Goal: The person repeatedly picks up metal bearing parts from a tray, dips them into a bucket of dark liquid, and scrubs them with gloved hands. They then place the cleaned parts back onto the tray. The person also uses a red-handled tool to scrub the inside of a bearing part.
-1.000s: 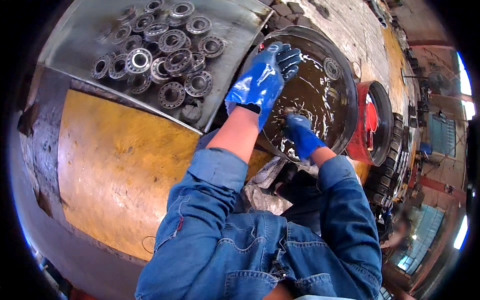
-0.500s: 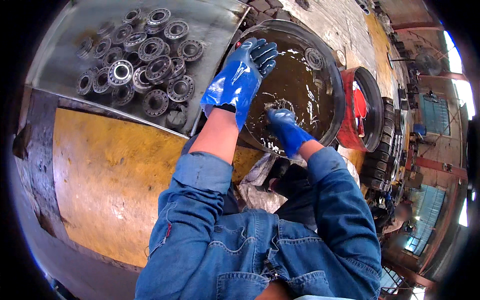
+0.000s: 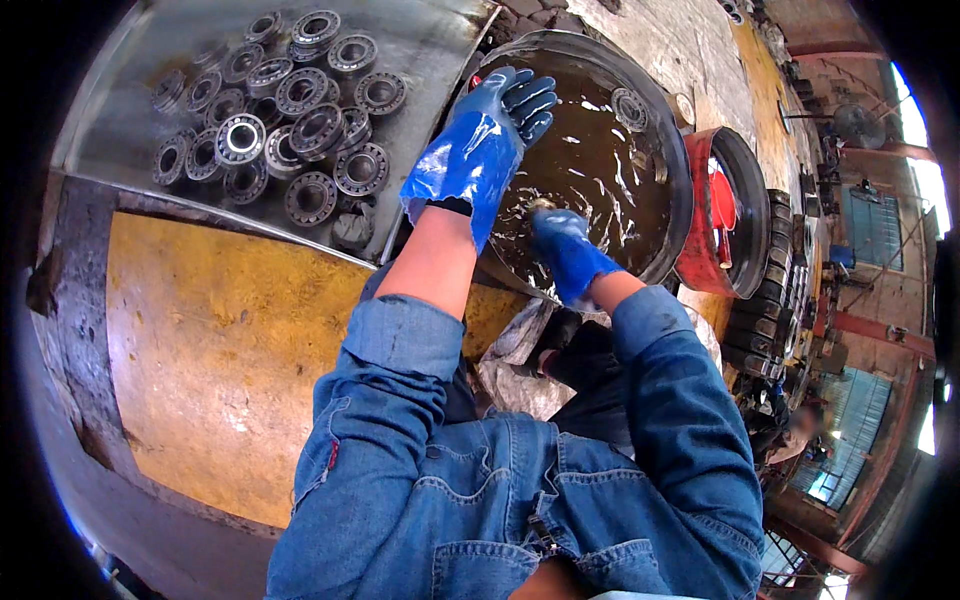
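A round metal tub (image 3: 672, 215) of murky brown liquid stands in front of me, ripples and bright glints across its surface. My left hand (image 3: 503, 112), in a long blue rubber glove, is over the tub's left side, palm up, fingers stretched and apart, with nothing seen in it. At the near side of the liquid, my right hand (image 3: 565, 240), in a matching glove, is closed; a small pale brownish tip shows at its fingers, too little to name. A ring-shaped bearing (image 3: 630, 110) lies in the tub's far right part.
Several greasy bearings (image 3: 318, 131) are heaped on a metal-topped table (image 3: 420, 60) at the left, above a worn yellow panel (image 3: 230, 370). Right of the tub stands a red drum (image 3: 699, 215) with a red-handled tool (image 3: 721, 205) inside. Stacked dark rings (image 3: 765, 300) and another person (image 3: 795, 435) are farther right.
My right hand has shifted slightly up and left in the liquid, and the ripples have spread differently. My left hand stays nearly where it was, fingers still apart.
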The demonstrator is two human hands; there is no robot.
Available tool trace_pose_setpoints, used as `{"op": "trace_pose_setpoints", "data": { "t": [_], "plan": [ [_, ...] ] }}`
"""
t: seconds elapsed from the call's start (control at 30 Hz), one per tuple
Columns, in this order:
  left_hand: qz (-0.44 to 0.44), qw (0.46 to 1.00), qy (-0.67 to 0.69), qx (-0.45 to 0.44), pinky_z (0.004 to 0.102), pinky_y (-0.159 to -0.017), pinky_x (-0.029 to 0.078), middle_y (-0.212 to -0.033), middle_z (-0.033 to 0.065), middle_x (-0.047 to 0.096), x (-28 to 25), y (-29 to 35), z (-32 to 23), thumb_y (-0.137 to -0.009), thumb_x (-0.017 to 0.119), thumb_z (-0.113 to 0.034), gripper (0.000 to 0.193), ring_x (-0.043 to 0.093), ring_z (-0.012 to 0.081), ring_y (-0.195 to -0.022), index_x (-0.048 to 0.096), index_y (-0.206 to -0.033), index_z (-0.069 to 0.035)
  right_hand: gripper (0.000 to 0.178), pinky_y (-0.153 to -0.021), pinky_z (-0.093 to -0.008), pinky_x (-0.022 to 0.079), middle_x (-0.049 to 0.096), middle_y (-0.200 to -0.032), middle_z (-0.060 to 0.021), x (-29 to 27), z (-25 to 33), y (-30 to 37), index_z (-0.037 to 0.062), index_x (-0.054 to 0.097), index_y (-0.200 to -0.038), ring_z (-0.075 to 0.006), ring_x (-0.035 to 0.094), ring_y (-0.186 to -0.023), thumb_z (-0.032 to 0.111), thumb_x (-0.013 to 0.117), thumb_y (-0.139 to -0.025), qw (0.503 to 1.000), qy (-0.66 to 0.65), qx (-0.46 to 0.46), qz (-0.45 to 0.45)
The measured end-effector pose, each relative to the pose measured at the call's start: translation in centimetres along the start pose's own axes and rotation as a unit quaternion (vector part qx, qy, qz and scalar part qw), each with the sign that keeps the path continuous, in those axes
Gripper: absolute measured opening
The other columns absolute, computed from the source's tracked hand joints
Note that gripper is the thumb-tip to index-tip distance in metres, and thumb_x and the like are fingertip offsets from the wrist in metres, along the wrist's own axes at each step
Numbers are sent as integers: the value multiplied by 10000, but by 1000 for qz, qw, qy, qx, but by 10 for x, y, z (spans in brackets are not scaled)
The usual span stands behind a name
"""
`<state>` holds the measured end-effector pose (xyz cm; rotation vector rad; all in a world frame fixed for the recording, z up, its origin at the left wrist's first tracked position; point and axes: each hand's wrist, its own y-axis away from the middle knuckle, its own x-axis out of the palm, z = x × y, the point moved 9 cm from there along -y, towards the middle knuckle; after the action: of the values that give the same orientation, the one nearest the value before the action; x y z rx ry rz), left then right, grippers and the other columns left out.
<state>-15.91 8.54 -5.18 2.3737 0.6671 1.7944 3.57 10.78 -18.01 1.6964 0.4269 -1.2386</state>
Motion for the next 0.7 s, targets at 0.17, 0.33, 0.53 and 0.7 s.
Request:
{"op": "trace_pose_setpoints", "data": {
  "t": [0.17, 0.33, 0.53, 0.7],
  "plan": [
    [-6, 1000, -22, -16, 434, -985, 530, -1309, 158, 689, 4, 0, 13, -1066, 500, -350, 372, 674, 295, -1164, 616, -1292, -78, 176, -749, -482, 584, 765, -925, -172, 9, 35, -10, 46, 779, -900, -357, 753, -854, 160, 695, -797, 978, 130, -55, 154],
    [-19, 999, -41, -16, 478, -981, 547, -1276, 175, 706, 4, -14, 25, -1080, 477, -350, 378, 689, 326, -1149, 642, -1257, -61, 517, -863, -494, 563, 740, -1035, -241, -37, -35, 25, 32, 762, -1025, -426, 712, -1009, 499, 730, -806, 977, -109, 159, 90],
    [-10, 990, -138, 6, 444, -1030, 521, -1358, 182, 659, -4, -6, 28, -1083, 477, -340, 409, 653, 315, -1222, 577, -1336, -36, 457, -726, -340, 522, 726, -866, -126, -91, -42, 139, -32, 738, -1040, -183, 662, -778, 401, 691, -901, 797, -563, 214, -55],
    [-29, 974, -224, -16, 435, -1034, 514, -1378, 198, 639, 8, 2, 48, -1072, 509, -320, 420, 645, 310, -1228, 550, -1359, -17, 309, -714, -271, 468, 709, -889, -37, -54, -59, 162, 21, 739, -1036, -121, 601, -764, 305, 646, -959, 624, -748, 139, -178]
  ]
}}
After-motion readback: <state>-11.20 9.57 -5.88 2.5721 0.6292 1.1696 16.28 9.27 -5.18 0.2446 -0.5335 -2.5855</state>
